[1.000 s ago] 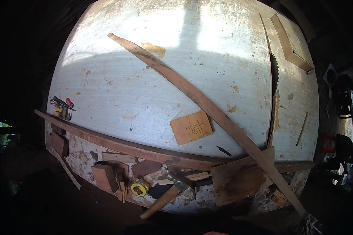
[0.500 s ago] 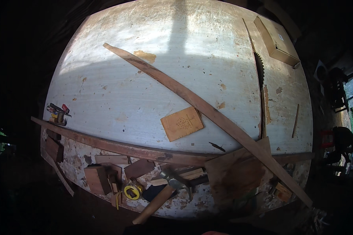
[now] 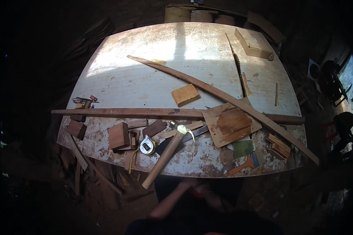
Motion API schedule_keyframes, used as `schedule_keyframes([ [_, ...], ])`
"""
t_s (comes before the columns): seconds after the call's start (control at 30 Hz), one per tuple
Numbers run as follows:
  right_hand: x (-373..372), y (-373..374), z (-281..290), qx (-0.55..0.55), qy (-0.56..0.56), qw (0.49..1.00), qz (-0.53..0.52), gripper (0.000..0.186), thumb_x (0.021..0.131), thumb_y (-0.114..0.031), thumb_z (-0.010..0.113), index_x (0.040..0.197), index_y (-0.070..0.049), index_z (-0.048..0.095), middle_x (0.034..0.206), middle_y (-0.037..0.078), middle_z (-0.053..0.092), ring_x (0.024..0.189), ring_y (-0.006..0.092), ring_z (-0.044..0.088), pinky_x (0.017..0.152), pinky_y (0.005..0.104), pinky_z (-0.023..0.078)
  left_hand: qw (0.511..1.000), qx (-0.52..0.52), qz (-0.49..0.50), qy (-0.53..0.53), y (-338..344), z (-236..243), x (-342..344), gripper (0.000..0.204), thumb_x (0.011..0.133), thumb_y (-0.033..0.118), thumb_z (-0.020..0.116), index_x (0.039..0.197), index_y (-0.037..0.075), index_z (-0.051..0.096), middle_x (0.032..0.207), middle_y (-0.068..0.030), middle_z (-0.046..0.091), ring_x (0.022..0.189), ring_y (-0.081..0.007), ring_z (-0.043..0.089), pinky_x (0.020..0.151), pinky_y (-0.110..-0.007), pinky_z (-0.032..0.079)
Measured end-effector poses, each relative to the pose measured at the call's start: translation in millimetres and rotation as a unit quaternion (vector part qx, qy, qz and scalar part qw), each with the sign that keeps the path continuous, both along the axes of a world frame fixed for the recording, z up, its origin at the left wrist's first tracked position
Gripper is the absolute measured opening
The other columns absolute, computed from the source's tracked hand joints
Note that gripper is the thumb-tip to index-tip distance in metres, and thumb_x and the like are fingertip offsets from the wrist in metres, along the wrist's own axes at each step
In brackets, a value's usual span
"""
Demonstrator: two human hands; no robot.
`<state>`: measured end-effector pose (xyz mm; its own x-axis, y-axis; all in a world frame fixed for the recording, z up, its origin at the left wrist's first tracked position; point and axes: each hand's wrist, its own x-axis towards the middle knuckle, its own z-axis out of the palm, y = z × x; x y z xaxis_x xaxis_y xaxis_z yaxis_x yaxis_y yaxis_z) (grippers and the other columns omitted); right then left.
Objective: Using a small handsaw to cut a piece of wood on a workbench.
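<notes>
Below the table's near edge, in deep shadow, my left hand (image 3: 189, 183) and my right hand (image 3: 204, 191) are close together in front of my body. A small red patch (image 3: 197, 193) shows between them, too dim to name. Their fingers are lost in the dark and blur. Nearest to them on the table (image 3: 145, 86) lies a claw hammer (image 3: 165, 156), its wooden handle sticking out over the edge. To its left sits a tape measure (image 3: 147, 145) with a bit of yellow tape out.
A long wooden strip (image 3: 208, 87) crosses the table diagonally, overhanging at right. Another bar (image 3: 145, 112) runs across it. Around lie a wood block (image 3: 185, 95), a stained board (image 3: 232, 124), an orange-handled scraper (image 3: 245, 164), a saw blade (image 3: 238, 68) and a cardboard box (image 3: 253, 44).
My view has tilted and drawn back, so the table appears smaller and my forearms and hands now show below it. The things on the table appear to lie as before.
</notes>
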<state>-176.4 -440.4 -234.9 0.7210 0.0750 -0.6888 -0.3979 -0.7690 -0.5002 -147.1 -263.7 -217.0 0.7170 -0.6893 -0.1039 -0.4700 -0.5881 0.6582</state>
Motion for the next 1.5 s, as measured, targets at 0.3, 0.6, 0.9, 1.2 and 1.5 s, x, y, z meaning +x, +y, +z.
schedule_keyframes([
  [0.3, -21, 44, -1, -0.048, -0.023, 0.99, 0.131, 0.039, 0.096, -0.032, 0.06, 0.121, -0.006, 0.071, 0.114, 0.023, 0.07, 0.1, 0.0371, 0.07, 0.086, 0.0487, 0.056, 0.98, -0.073, 0.088, 0.163, 73, 177, -36, 0.029, 0.086, 0.022, 0.075, 0.105, 0.001, 0.07, 0.105, -0.0184, 0.072, 0.098, -0.0347, 0.071, 0.089, -0.042, 0.056],
  [0.6, -12, 34, 12, 0.088, -0.178, 0.979, 0.047, 0.029, 0.092, -0.032, 0.06, 0.1, -0.008, 0.073, 0.101, 0.024, 0.071, 0.095, 0.0426, 0.069, 0.083, 0.052, 0.054, 0.903, -0.307, 0.297, 0.037, 101, 327, -47, 0.028, 0.087, 0.003, 0.073, 0.115, 0.001, 0.067, 0.1, -0.0103, 0.072, 0.098, -0.0213, 0.07, 0.093, -0.033, 0.052],
  [0.9, -61, -52, 154, -0.014, -0.152, 0.986, 0.069, 0.015, 0.092, -0.02, 0.063, 0.094, -0.007, 0.071, 0.098, 0.017, 0.071, 0.095, 0.039, 0.066, 0.085, 0.0486, 0.052, 0.932, -0.053, 0.312, -0.179, 116, 310, 12, 0.052, 0.077, 0.012, 0.085, 0.123, 0.002, 0.063, 0.105, -0.0161, 0.065, 0.097, -0.0334, 0.067, 0.084, -0.041, 0.054],
  [1.2, -109, -112, 236, -0.158, -0.33, 0.93, -0.042, 0.017, 0.085, -0.011, 0.072, 0.102, -0.008, 0.074, 0.114, 0.01, 0.065, 0.114, 0.0316, 0.057, 0.096, 0.046, 0.044, 0.955, -0.056, 0.261, -0.133, 114, 309, 21, 0.041, 0.09, 0.013, 0.072, 0.126, -0.002, 0.059, 0.107, -0.0235, 0.064, 0.099, -0.0444, 0.064, 0.086, -0.047, 0.052],
  [1.5, -137, -166, 265, -0.165, -0.427, 0.869, -0.186, 0.021, 0.086, -0.001, 0.066, 0.108, -0.002, 0.068, 0.111, 0.016, 0.066, 0.111, 0.0351, 0.062, 0.095, 0.0465, 0.049, 0.95, -0.112, 0.276, -0.096, 113, 312, 0, 0.039, 0.09, 0.011, 0.072, 0.125, -0.004, 0.062, 0.108, -0.0243, 0.068, 0.101, -0.0393, 0.068, 0.088, -0.042, 0.053],
])
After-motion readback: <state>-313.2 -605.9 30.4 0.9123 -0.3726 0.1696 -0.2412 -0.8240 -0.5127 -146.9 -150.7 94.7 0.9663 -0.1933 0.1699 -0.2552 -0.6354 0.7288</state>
